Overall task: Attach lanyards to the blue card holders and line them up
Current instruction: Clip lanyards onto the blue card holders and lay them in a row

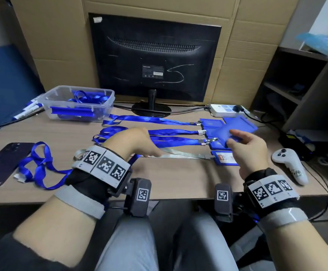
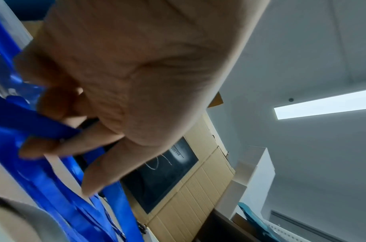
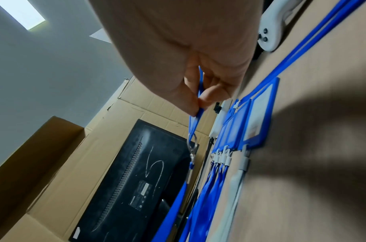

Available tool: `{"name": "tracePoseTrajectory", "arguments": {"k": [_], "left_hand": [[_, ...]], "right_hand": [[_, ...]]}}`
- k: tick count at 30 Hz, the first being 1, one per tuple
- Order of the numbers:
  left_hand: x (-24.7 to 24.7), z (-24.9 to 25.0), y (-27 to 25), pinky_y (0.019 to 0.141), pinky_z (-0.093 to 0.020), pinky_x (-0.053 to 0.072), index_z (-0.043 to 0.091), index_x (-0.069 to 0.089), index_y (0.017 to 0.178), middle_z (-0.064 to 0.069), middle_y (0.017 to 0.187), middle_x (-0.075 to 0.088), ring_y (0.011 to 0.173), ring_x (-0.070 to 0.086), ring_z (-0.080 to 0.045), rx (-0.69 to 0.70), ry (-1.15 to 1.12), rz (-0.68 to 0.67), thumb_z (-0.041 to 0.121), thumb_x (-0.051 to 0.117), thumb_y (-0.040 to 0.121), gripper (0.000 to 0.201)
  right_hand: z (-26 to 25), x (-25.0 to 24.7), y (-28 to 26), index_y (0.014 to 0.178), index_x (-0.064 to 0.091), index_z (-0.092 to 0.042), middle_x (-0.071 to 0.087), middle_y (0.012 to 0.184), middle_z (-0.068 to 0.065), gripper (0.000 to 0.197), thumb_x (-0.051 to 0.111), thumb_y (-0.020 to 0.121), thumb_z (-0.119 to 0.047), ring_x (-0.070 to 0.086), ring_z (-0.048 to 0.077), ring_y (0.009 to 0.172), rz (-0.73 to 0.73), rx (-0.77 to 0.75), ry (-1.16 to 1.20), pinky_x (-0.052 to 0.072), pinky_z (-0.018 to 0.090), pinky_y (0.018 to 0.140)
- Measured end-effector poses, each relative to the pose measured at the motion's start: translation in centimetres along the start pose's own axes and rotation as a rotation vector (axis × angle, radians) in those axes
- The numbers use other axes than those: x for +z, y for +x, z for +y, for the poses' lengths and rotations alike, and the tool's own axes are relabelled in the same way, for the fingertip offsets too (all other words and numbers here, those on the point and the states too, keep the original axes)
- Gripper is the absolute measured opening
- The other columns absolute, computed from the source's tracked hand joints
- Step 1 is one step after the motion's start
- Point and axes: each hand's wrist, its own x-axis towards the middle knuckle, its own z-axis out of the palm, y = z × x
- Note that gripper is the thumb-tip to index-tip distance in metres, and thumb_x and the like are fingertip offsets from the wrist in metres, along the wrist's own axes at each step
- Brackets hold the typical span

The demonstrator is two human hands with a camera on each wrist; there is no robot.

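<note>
My right hand (image 1: 232,137) pinches a blue card holder (image 1: 222,133) between thumb and fingers and holds it tilted above the desk. In the right wrist view the holder (image 3: 195,121) shows edge-on, with a metal clip (image 3: 192,148) hooked to its end. That clip joins a blue lanyard (image 1: 175,142), whose strap my left hand (image 1: 149,148) grips; its fingers (image 2: 60,147) curl round the strap (image 2: 43,124). Under it lie other blue holders (image 1: 211,123) with lanyards side by side. The nearest holder (image 1: 225,159) carries a card and a grey lanyard (image 1: 178,154).
A clear plastic box (image 1: 100,95) with more lanyards and holders stands at the back left. A loose blue lanyard (image 1: 39,165) and a dark phone (image 1: 0,165) lie at the left. A monitor (image 1: 155,55), a power strip (image 1: 224,110) and a white controller (image 1: 290,165) stand around.
</note>
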Motion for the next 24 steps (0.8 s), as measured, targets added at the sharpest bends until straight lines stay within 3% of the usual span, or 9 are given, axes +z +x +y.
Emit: {"name": "tracePoseTrajectory", "arguments": {"k": [2,4,5,9,12,15,18,21,24], "left_hand": [[-0.1,-0.2,0.5,0.087,-0.035,0.05,0.011,0.065,0.11,-0.004,0.104,0.064,0.101,0.059,-0.026,-0.1,0.078,0.045,0.042,0.07,0.092,0.037],[0.1,-0.7,0.9,0.111,-0.043,0.039,0.014,0.056,0.111,-0.007,0.115,0.06,0.123,0.05,-0.035,-0.169,0.109,0.114,0.041,0.057,0.099,0.03],[0.3,-1.0,1.3,0.114,-0.043,0.035,0.013,0.054,0.112,-0.008,0.115,0.058,0.123,0.047,-0.036,-0.203,0.09,0.14,0.037,0.052,0.101,0.026],[1.2,-2.2,2.7,0.102,-0.042,0.048,0.006,0.055,0.129,-0.023,0.14,0.053,0.12,0.057,-0.037,-0.246,-0.161,0.183,0.027,0.051,0.094,0.041],[2.2,-2.4,3.5,0.102,-0.04,0.038,0.005,0.055,0.132,-0.025,0.147,0.037,0.137,0.034,-0.041,-0.277,-0.194,0.21,0.029,0.052,0.098,0.041],[2.8,-2.8,4.3,0.119,-0.052,0.029,0.011,0.048,0.145,-0.027,0.159,0.02,0.142,0.023,-0.047,-0.39,-0.128,0.218,0.071,0.066,0.084,0.088],[3.2,-3.3,4.7,0.122,-0.057,0.021,0.018,0.039,0.155,-0.026,0.164,0.013,0.148,0.016,-0.049,-0.398,-0.106,0.205,0.096,0.061,0.063,0.123],[3.5,-4.0,5.1,0.12,-0.057,0.024,0.014,0.038,0.153,-0.028,0.162,0.014,0.144,0.022,-0.05,-0.41,-0.086,0.2,0.084,0.059,0.077,0.105],[3.7,-4.4,5.6,0.117,-0.059,0.026,0.011,0.031,0.155,-0.029,0.166,0.002,0.143,0.021,-0.053,-0.448,-0.067,0.151,0.06,0.057,0.09,0.086]], "right_hand": [[1.2,-0.1,0.3,0.108,0.076,-0.025,0.072,0.102,0.0,0.035,0.073,0.075,-0.013,0.061,0.018,0.081,-0.01,0.094,-0.008,0.056,0.036,0.087],[2.4,-0.2,0.7,0.098,0.073,-0.03,0.074,0.104,0.004,0.036,0.073,0.064,-0.02,0.064,0.021,0.077,-0.011,0.15,-0.029,0.059,0.042,0.091],[2.9,-0.3,0.9,0.098,0.072,-0.029,0.075,0.103,0.006,0.036,0.073,0.063,-0.019,0.067,0.022,0.076,-0.008,0.167,-0.035,0.06,0.044,0.092],[4.2,-0.5,1.2,0.118,0.072,-0.014,0.074,0.098,0.011,0.042,0.078,0.077,-0.005,0.069,0.021,0.073,-0.007,0.235,-0.039,0.06,0.039,0.087],[5.2,-0.6,1.4,0.122,0.068,-0.012,0.073,0.097,0.011,0.042,0.078,0.082,-0.004,0.067,0.019,0.069,-0.007,0.267,-0.061,0.058,0.033,0.076],[5.6,-0.5,1.4,0.125,0.065,-0.006,0.07,0.109,0.017,0.041,0.076,0.086,-0.001,0.066,0.02,0.071,-0.039,0.306,-0.068,0.055,0.03,0.068],[5.8,-0.2,1.7,0.127,0.064,-0.006,0.069,0.118,0.021,0.044,0.078,0.086,-0.002,0.069,0.027,0.081,-0.068,0.354,-0.063,0.061,0.041,0.086],[5.8,0.1,1.9,0.129,0.064,-0.007,0.071,0.112,0.018,0.047,0.078,0.085,-0.002,0.072,0.027,0.083,-0.083,0.353,-0.093,0.06,0.042,0.09],[5.9,0.3,2.1,0.131,0.063,-0.007,0.072,0.106,0.015,0.048,0.078,0.086,-0.003,0.073,0.026,0.086,-0.096,0.357,-0.117,0.06,0.043,0.094]]}}
